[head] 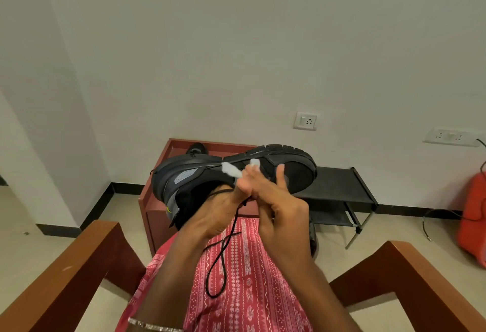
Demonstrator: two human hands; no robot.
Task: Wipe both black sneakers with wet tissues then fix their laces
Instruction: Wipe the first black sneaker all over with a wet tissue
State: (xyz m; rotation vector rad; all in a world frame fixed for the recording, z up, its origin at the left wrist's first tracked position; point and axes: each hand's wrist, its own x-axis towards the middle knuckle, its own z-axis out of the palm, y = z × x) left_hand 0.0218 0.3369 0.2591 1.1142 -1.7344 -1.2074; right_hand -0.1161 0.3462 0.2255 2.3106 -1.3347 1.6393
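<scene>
I hold one black sneaker (200, 173) up in front of me, on its side, with its sole turned to the right. My left hand (218, 210) grips it from below at the collar. My right hand (278, 200) lies against its side and pinches a white wet tissue (231, 170) onto the upper, thumb pointing up. A loose black lace (219, 260) hangs from the sneaker down over my lap. Behind it, a second black shoe (196, 148) peeks out on top of the red-brown cabinet (157, 200).
I sit in a wooden chair with an armrest on the left (79, 266) and one on the right (410, 279). A black shoe rack (339, 187) stands against the wall. An orange bag (473, 213) and a cable lie at the right. Another dark shoe (313, 237) is on the floor.
</scene>
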